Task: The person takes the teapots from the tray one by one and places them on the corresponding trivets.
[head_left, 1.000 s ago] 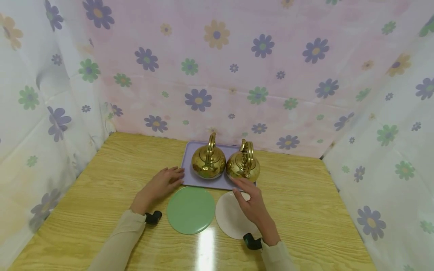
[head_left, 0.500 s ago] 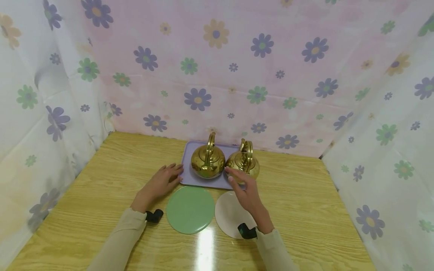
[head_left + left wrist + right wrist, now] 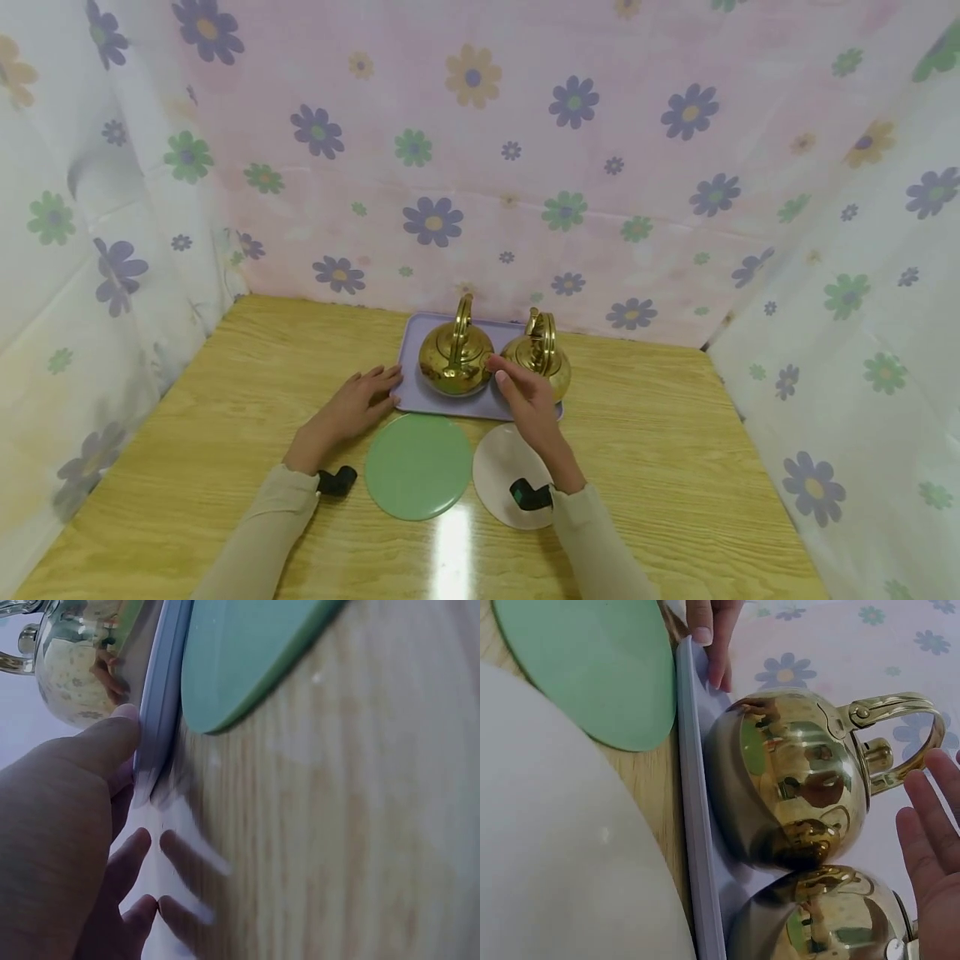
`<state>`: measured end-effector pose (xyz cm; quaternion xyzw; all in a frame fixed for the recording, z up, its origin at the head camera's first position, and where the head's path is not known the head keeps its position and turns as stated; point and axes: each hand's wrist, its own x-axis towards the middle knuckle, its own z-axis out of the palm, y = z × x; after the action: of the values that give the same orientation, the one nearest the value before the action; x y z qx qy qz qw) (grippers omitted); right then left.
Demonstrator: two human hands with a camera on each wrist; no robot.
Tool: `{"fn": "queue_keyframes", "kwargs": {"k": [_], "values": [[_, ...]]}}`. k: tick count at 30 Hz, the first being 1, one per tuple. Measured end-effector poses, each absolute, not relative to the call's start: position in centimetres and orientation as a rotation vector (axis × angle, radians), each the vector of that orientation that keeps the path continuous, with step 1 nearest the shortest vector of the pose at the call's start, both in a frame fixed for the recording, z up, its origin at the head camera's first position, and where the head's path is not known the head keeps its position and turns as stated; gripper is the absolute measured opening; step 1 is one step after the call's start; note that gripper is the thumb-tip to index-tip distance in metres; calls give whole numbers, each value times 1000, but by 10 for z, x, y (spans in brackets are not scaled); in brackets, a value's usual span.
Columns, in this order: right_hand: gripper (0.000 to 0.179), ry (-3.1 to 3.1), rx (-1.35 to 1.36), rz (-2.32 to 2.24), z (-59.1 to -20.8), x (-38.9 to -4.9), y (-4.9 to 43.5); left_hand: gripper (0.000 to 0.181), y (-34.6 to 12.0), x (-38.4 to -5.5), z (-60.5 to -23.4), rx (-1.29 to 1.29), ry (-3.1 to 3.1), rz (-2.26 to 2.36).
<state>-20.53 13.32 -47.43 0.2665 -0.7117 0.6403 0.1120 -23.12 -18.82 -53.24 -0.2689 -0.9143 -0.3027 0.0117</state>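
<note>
Two shiny gold kettles stand side by side on a lilac tray [image 3: 408,393]. My left hand [image 3: 348,410] lies at the tray's left edge; in the left wrist view its thumb [image 3: 112,739] touches the rim and the lower fingers spread near the tabletop. My right hand [image 3: 534,410], fingers extended, hovers in front of the right kettle [image 3: 559,373] and partly hides it. Its fingertips reach toward the left kettle [image 3: 455,362]; whether they touch is unclear in the head view. In the right wrist view, the fingers [image 3: 934,817] stand apart from the left kettle's upright handle [image 3: 896,705].
A round flat green disc [image 3: 418,467] and a pale disc [image 3: 501,479], partly under my right forearm, lie before the tray on the wood-grain table [image 3: 660,467]. Flowered cloth [image 3: 480,167] encloses the back and both sides.
My right hand has moved left and slightly up, from the right kettle's front toward the gap between the kettles. The left hand stays by the tray edge, and the kettles stand unmoved.
</note>
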Motion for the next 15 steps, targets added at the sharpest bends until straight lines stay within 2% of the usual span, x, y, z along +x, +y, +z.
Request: {"fn": "queue_keyframes", "kwargs": {"k": [15], "values": [[40,-2139,644,2068,-465,-225,122,49,-185,-228,-534,-767,-2831,-1147]]}}
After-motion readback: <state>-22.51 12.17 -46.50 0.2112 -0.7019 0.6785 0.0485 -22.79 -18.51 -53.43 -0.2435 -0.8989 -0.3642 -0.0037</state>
